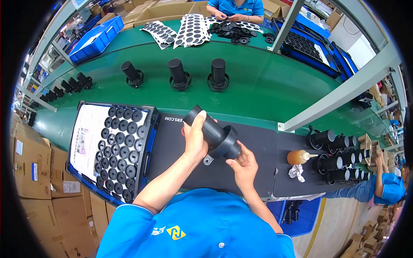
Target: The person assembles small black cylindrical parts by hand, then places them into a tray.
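Above the black work mat (172, 146), I hold a black cylinder with a ring-shaped collar (213, 133), tilted with its narrower end toward my right. My left hand (195, 139) is wrapped round the wide body. My right hand (244, 165) grips the narrower end between thumb and fingers. Under the cylinder a small grey metal piece (208, 160) shows in part. To my left a tray (150, 129) carries rows of round black discs (124, 125) beside a printed paper sheet (86, 133).
Similar black cylinders (176, 71) stand upright on the green belt (249, 94). At right are an amber squeeze bottle (298, 157), crumpled tissue (297, 173) and more cylinders (331, 162). A grey post (340, 94) slants across. Opposite, a co-worker's hands (230, 17) handle black parts.
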`<state>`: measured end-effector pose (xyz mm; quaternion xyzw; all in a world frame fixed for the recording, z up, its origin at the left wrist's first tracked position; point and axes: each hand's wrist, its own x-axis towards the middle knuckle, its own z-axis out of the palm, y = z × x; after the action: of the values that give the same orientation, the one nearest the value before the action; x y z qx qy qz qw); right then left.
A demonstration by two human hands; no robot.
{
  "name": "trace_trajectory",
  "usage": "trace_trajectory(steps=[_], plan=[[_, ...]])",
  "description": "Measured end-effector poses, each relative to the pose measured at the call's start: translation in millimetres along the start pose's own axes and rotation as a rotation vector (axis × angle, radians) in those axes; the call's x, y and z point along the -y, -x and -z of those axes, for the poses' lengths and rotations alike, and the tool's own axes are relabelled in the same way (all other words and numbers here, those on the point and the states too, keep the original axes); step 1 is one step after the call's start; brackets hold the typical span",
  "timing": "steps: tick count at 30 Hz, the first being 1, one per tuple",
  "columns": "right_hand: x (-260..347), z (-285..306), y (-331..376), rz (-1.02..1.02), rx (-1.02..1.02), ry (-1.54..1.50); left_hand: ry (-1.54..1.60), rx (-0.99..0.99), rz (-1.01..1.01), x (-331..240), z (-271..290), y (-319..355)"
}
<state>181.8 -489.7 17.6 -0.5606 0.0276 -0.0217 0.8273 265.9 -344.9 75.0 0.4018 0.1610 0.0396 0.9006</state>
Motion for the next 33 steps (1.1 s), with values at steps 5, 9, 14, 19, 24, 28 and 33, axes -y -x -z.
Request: trace_trajectory(steps=[5,9,14,19,24,28,33], plan=[[-20,26,1,-0.115,-0.079,0.061,-0.316,0.225,-0.395,7,-4,-14],[-11,62,17,-0.174,-0.211,0.069,-0.435,0.358,-0.725,18,5,-30],[-2,105,49,-0.21,-0.356,0.099,-0.911,0.325,-0.628,70,63,-24],[0,138,53,-0.153,-0.398,0.068,-0.874,0.328,-0.485,95,-43,-66],[2,145,57,-0.164,-0.415,0.045,-0.805,0.478,-0.44,163,-154,-143],[11,137,59,-0.199,-0.432,0.067,-0.903,0.527,-0.452,191,-165,-163],[12,125,59,-0.27,-0.515,0.071,-1.005,0.64,-0.573,172,-153,-159]])
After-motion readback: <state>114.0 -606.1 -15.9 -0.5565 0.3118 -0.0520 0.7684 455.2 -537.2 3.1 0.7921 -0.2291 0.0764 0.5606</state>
